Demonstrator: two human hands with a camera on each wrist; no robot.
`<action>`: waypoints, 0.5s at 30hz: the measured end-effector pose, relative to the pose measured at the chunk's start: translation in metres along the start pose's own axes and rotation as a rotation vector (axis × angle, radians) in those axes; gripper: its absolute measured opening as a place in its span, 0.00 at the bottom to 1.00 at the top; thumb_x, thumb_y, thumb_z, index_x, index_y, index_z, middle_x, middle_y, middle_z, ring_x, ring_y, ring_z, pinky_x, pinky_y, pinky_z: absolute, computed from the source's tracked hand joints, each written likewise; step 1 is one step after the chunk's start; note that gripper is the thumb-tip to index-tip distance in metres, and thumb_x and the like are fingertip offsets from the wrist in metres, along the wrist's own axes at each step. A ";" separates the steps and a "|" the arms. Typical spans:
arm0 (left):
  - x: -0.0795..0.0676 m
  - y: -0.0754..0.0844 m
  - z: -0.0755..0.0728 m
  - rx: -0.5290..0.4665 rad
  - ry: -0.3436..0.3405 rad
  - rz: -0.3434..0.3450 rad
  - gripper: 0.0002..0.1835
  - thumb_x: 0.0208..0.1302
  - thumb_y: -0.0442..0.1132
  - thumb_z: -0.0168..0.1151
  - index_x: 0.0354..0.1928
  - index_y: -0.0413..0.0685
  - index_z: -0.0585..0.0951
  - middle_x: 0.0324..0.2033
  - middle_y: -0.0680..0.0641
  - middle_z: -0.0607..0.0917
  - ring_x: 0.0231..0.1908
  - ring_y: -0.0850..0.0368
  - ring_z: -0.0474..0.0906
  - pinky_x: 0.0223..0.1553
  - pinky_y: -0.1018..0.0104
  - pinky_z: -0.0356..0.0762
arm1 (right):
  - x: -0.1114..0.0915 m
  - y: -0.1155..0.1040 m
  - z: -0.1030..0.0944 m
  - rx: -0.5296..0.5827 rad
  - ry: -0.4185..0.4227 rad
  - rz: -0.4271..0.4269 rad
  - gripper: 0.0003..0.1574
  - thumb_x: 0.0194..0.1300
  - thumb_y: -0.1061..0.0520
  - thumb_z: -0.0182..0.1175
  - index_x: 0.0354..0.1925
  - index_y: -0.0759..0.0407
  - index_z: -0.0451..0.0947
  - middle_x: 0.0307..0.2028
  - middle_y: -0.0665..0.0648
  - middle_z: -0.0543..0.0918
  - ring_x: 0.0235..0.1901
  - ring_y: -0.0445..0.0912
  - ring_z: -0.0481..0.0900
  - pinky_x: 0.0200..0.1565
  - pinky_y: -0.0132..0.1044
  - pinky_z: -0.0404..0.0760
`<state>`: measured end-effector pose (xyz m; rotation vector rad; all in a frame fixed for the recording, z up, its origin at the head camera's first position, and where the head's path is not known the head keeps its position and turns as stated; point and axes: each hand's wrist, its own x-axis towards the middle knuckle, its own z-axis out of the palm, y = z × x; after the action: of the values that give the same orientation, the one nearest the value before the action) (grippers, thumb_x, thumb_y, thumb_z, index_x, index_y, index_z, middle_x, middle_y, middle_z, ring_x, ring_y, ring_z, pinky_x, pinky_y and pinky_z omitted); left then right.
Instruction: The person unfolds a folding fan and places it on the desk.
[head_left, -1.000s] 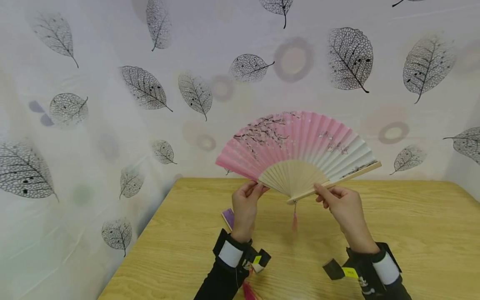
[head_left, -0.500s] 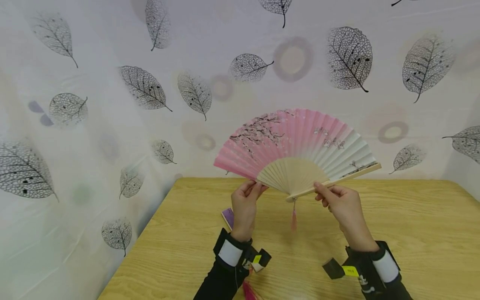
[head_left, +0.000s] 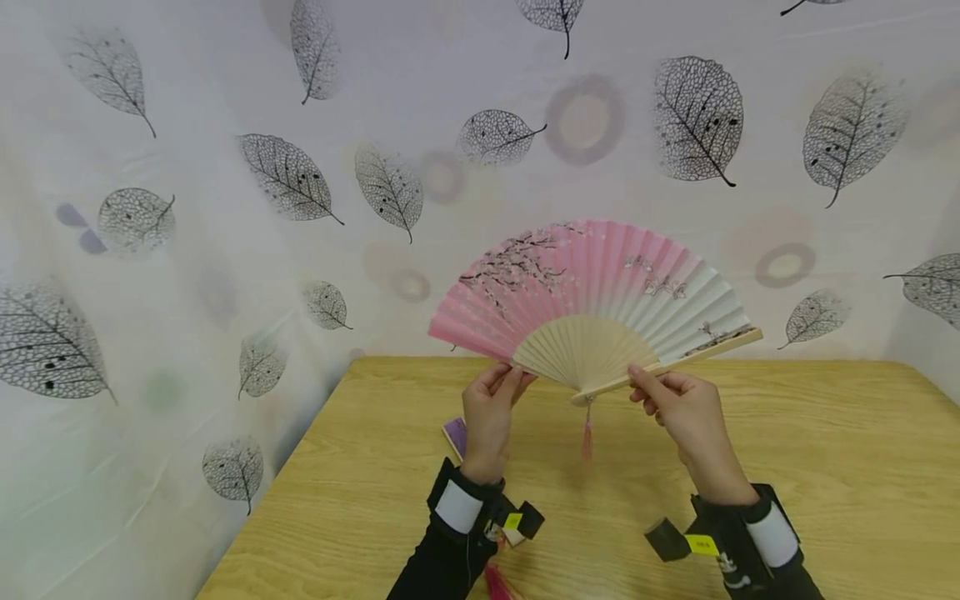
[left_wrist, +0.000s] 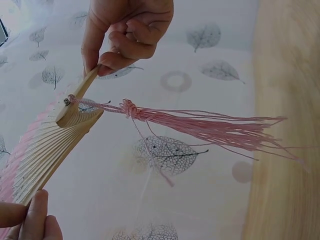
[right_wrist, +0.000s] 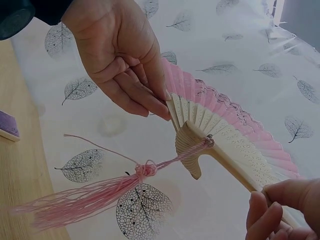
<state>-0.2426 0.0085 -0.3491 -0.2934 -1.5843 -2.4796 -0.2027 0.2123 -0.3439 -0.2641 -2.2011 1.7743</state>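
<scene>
A pink-and-white folding fan (head_left: 581, 350) is spread wide above the table, with blossom branches and butterflies printed on its pleats. My left hand (head_left: 489, 417) pinches the pink end's outer stick between thumb and fingers. On the other side, my right hand (head_left: 686, 417) pinches the wooden guard stick at the white end. A pink tassel (head_left: 587, 440) hangs from the pivot, between the hands; the left wrist view shows the tassel's knot and loose strands (left_wrist: 200, 129) closely. In the right wrist view the carved ribs (right_wrist: 235, 142) fan out from the pivot.
Behind the left wrist lies a purple item with a pale wooden edge (head_left: 455, 435), partly hidden. A red tassel (head_left: 498, 583) shows beside the left forearm on the wooden table (head_left: 315, 500). A white leaf-print sheet (head_left: 495, 67) hangs behind.
The fan's white pleats have spread slightly wider, and the printed butterflies have shifted a little to the left. Both hands keep their hold in nearly the same place.
</scene>
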 end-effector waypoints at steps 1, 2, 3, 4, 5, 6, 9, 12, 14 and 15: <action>0.000 0.000 0.000 -0.005 0.003 -0.006 0.15 0.57 0.32 0.56 0.41 0.23 0.73 0.35 0.40 0.81 0.38 0.52 0.80 0.44 0.66 0.78 | -0.002 -0.002 0.000 -0.026 0.001 0.005 0.36 0.50 0.32 0.56 0.26 0.66 0.78 0.18 0.47 0.78 0.21 0.42 0.71 0.20 0.31 0.70; 0.000 0.000 0.000 -0.003 0.003 -0.006 0.15 0.57 0.32 0.56 0.41 0.23 0.73 0.35 0.41 0.81 0.37 0.52 0.80 0.44 0.66 0.78 | -0.001 0.000 0.000 0.002 0.005 -0.001 0.33 0.51 0.34 0.57 0.25 0.65 0.79 0.17 0.47 0.78 0.20 0.42 0.71 0.19 0.30 0.69; 0.000 0.000 0.000 -0.004 0.004 -0.006 0.15 0.57 0.32 0.56 0.41 0.23 0.73 0.34 0.42 0.81 0.37 0.52 0.80 0.44 0.66 0.78 | -0.001 0.000 0.001 0.005 0.008 -0.001 0.33 0.51 0.34 0.57 0.25 0.65 0.79 0.17 0.46 0.78 0.20 0.42 0.70 0.19 0.30 0.69; 0.000 0.000 0.000 -0.007 0.006 -0.006 0.15 0.57 0.32 0.56 0.41 0.23 0.73 0.34 0.42 0.81 0.37 0.53 0.80 0.44 0.66 0.78 | -0.001 0.000 0.001 0.007 0.010 0.002 0.33 0.51 0.35 0.57 0.25 0.66 0.79 0.17 0.46 0.78 0.20 0.42 0.70 0.19 0.30 0.69; -0.001 0.000 0.000 -0.007 0.007 -0.005 0.15 0.57 0.33 0.56 0.41 0.24 0.73 0.34 0.43 0.81 0.37 0.53 0.80 0.44 0.66 0.78 | 0.000 0.000 0.001 0.006 0.012 0.009 0.33 0.52 0.35 0.57 0.26 0.66 0.79 0.17 0.47 0.78 0.20 0.42 0.70 0.19 0.30 0.69; -0.001 0.000 0.000 -0.011 0.009 -0.003 0.15 0.57 0.32 0.56 0.42 0.24 0.73 0.33 0.44 0.81 0.36 0.53 0.80 0.44 0.66 0.78 | 0.000 0.000 0.002 0.009 0.014 0.013 0.34 0.51 0.35 0.57 0.26 0.67 0.79 0.17 0.46 0.78 0.20 0.42 0.70 0.19 0.30 0.69; -0.001 0.000 0.000 -0.019 0.019 0.001 0.15 0.57 0.33 0.56 0.42 0.24 0.73 0.33 0.43 0.82 0.36 0.54 0.80 0.44 0.67 0.78 | 0.004 0.007 0.002 0.025 0.006 0.017 0.34 0.52 0.36 0.57 0.28 0.68 0.79 0.18 0.47 0.79 0.20 0.42 0.71 0.19 0.30 0.69; -0.001 0.000 0.000 -0.016 0.029 0.005 0.15 0.57 0.32 0.56 0.42 0.24 0.73 0.34 0.41 0.82 0.36 0.54 0.80 0.44 0.67 0.78 | 0.018 0.029 0.000 0.078 -0.021 -0.016 0.27 0.54 0.41 0.58 0.28 0.65 0.81 0.19 0.50 0.81 0.20 0.44 0.71 0.17 0.31 0.67; -0.002 0.001 0.000 -0.014 0.036 0.007 0.15 0.57 0.32 0.56 0.42 0.24 0.74 0.35 0.40 0.82 0.36 0.53 0.80 0.44 0.67 0.78 | 0.028 0.047 -0.001 0.105 -0.029 -0.034 0.23 0.55 0.43 0.58 0.27 0.63 0.82 0.19 0.52 0.82 0.19 0.45 0.71 0.15 0.31 0.66; -0.002 0.001 0.001 -0.013 0.039 0.007 0.15 0.57 0.32 0.56 0.42 0.24 0.74 0.35 0.39 0.82 0.36 0.53 0.80 0.44 0.67 0.78 | 0.034 0.056 -0.001 0.126 -0.025 -0.039 0.21 0.55 0.44 0.58 0.27 0.62 0.82 0.20 0.52 0.82 0.19 0.45 0.71 0.14 0.31 0.66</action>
<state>-0.2408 0.0087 -0.3485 -0.2503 -1.5503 -2.4751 -0.2366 0.2363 -0.3949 -0.1700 -2.0862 1.8954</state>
